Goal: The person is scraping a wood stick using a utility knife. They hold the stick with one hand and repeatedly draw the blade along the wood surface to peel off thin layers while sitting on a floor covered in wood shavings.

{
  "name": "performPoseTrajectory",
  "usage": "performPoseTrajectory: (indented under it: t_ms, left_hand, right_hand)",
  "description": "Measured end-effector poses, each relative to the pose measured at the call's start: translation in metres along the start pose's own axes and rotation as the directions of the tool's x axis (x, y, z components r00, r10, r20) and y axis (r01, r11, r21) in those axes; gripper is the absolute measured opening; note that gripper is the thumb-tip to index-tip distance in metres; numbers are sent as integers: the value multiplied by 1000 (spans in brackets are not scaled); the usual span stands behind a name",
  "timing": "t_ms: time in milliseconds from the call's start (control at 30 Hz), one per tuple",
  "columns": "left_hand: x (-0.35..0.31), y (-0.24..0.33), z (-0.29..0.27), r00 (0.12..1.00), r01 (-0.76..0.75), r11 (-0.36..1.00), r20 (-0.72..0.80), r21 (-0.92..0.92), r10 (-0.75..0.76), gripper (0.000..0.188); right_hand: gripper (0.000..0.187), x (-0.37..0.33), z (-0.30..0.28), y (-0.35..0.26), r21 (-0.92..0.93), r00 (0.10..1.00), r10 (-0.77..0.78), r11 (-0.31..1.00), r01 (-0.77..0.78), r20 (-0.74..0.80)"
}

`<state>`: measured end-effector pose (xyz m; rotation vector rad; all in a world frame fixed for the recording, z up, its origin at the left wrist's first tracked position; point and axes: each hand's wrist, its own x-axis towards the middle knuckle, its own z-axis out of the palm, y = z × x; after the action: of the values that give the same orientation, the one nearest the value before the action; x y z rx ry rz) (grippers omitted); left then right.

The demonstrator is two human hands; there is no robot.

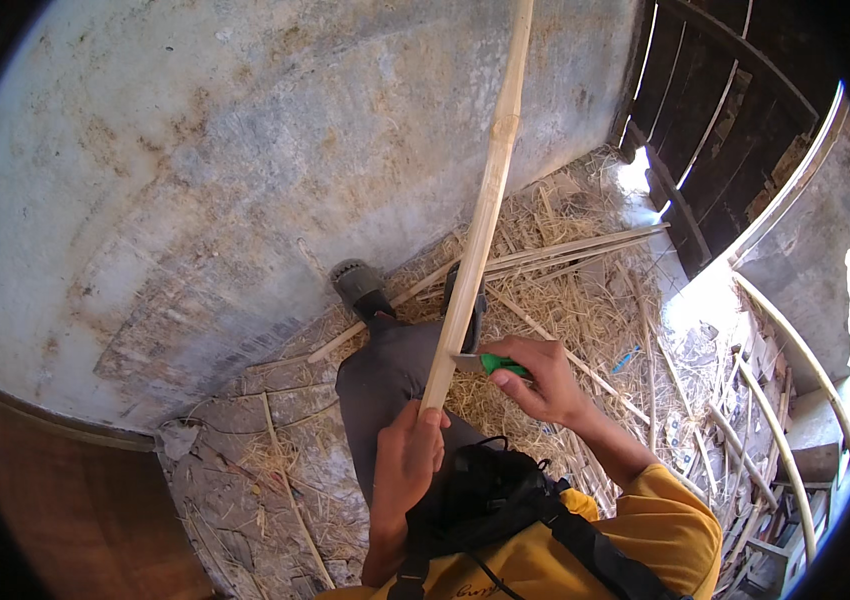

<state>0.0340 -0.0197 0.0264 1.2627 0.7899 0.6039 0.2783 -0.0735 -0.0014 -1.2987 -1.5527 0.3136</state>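
Observation:
A long pale bamboo strip (485, 210) slants up and away from my lap toward the wall. My left hand (409, 450) is wrapped round its near end. In my right hand (537, 378) is a knife (501, 363) with a green handle, held in closed fingers. Its short blade touches the right edge of the strip, a little beyond my left hand. My legs in dark trousers (385, 380) lie beneath the strip, and a dark shoe (353, 282) rests near the foot of the wall.
Shavings (570, 330) litter the floor, with several thin bamboo strips (575, 250) lying ahead. A stained wall (245, 150) rises in front and left. Dark wooden planks (705, 120) stand at the far right, near curved poles (785, 460). A brown wooden surface (55, 490) is at lower left.

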Motion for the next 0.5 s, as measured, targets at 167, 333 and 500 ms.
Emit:
performPoseTrajectory:
  t_ms: [167,333,500]
  left_hand:
    - [-3,3,0,999,17,1000,-27,25,-17,30]
    - [-8,11,2,996,47,995,-78,86,-40,30]
    - [-10,8,-4,998,45,995,-54,91,-41,31]
  right_hand:
    - [35,5,-1,-3,-251,991,-133,959,133,18]
    - [43,8,-4,-10,-432,974,-225,880,196,-17]
    - [44,9,-2,-9,-520,957,-289,823,227,-39]
